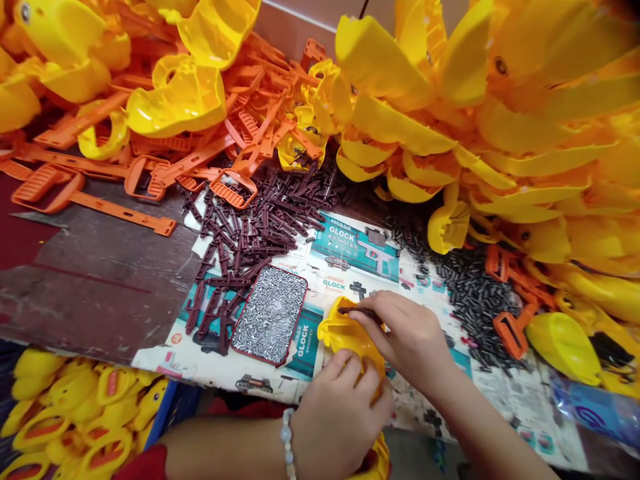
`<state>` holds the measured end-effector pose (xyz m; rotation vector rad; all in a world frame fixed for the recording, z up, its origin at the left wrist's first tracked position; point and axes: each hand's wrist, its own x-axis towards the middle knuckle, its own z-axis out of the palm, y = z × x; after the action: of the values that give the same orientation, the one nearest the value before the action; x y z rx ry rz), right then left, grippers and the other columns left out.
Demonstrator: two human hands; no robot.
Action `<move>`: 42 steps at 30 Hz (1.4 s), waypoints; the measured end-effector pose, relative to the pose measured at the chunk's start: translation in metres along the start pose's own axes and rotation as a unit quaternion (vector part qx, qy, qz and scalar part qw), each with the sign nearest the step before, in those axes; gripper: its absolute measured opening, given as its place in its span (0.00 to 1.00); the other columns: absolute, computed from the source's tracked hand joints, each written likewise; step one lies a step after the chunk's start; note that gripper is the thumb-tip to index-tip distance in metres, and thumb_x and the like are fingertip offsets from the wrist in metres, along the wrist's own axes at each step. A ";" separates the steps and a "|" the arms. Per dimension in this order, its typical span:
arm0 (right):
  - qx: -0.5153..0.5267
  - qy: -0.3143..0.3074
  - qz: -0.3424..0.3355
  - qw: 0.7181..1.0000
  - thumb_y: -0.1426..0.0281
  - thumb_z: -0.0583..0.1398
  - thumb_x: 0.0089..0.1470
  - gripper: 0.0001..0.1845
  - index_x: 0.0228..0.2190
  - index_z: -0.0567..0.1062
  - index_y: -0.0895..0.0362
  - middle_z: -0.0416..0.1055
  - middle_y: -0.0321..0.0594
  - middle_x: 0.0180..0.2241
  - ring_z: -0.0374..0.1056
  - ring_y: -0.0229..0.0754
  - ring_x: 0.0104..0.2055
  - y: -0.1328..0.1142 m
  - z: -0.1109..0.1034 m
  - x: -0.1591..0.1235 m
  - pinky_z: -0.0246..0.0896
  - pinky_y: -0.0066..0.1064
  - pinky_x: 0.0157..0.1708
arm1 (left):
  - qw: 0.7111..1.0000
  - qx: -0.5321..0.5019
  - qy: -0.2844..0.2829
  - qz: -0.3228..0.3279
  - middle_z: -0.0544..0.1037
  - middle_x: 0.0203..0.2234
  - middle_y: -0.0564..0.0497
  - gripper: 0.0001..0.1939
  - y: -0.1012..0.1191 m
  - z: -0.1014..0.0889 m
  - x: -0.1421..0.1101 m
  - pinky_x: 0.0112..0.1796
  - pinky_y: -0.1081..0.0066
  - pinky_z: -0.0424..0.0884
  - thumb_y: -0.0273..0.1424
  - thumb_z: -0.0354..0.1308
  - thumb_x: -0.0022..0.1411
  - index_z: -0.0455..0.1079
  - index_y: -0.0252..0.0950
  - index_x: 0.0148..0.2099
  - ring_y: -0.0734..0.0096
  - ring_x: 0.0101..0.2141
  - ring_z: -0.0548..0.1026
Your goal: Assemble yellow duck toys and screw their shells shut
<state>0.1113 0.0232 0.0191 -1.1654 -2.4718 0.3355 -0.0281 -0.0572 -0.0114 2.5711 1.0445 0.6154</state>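
Far to the left of the fingers and below them, a blue plastic crate (163, 413) holds a pile of yellow duck-shaped plastic toys with orange inserts (75, 413). Above that, well left of the fingers, lies a worn brown wooden surface (100, 293), with flat orange plastic strips with ribbed loops (95, 193) heaped along its far side. Nearer the fingers, dark maroon plastic runners (240, 247) spread over printed paper sheets with teal Glock toy artwork (350, 257), and a red-edged tray of tiny silver metal pins (270, 315) sits just left of them. A red sleeve (145, 463) and a pale beaded bracelet (287, 443) lead to the left hand (335, 427), whose fingers (350, 373) are clenched around a curved yellow plastic shell (350, 340), held over the paper. The right hand (405, 333) is just beside it, its fingers (370, 313) pinching a small dark piece (357, 311) against the top of the shell. To the right of the fingers lie loose dark grey plastic pellets (475, 307), chunky orange plastic pieces (510, 333) and a high bank of glossy yellow plastic shells (500, 120), with a blue plastic bag (595, 407) at the lower right.
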 end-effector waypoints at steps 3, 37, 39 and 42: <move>-0.008 -0.001 -0.001 1.000 0.72 0.48 0.69 0.13 0.32 0.66 0.62 0.62 0.39 0.28 0.59 0.38 0.29 -0.001 0.000 -0.001 0.51 0.27 0.29 | 1.000 0.004 0.018 0.000 0.73 0.40 0.48 0.11 -0.001 0.002 0.000 0.47 0.62 0.57 0.34 0.51 0.63 0.67 0.35 0.45 0.62 0.38 0.69; 0.049 0.018 0.071 0.996 0.79 0.58 0.54 0.07 0.30 0.63 0.60 0.62 0.36 0.29 0.61 0.37 0.29 0.022 -0.006 0.129 0.56 0.25 0.28 | 0.997 -0.042 -0.061 0.027 0.71 0.41 0.47 0.23 -0.005 -0.007 -0.004 0.46 0.63 0.60 0.40 0.60 0.55 0.63 0.33 0.50 0.62 0.41 0.68; 0.117 0.031 0.076 0.990 0.75 0.55 0.58 0.04 0.35 0.62 0.59 0.64 0.37 0.31 0.63 0.37 0.30 0.014 -0.026 0.084 0.61 0.23 0.27 | 0.997 -0.044 -0.060 0.027 0.71 0.42 0.47 0.23 -0.004 -0.005 -0.004 0.47 0.62 0.59 0.40 0.59 0.56 0.63 0.33 0.51 0.61 0.42 0.68; 0.227 0.112 0.104 0.962 0.74 0.58 0.59 0.08 0.41 0.67 0.56 0.65 0.39 0.37 0.66 0.41 0.38 0.003 -0.035 0.015 0.65 0.28 0.37 | 0.998 -0.039 -0.051 0.014 0.71 0.41 0.48 0.20 -0.003 -0.001 -0.004 0.48 0.61 0.59 0.38 0.57 0.58 0.63 0.34 0.50 0.61 0.41 0.68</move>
<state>0.1204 0.0385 0.0530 -1.1837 -1.9417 0.7433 -0.0327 -0.0581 -0.0126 2.5241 0.9333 0.5158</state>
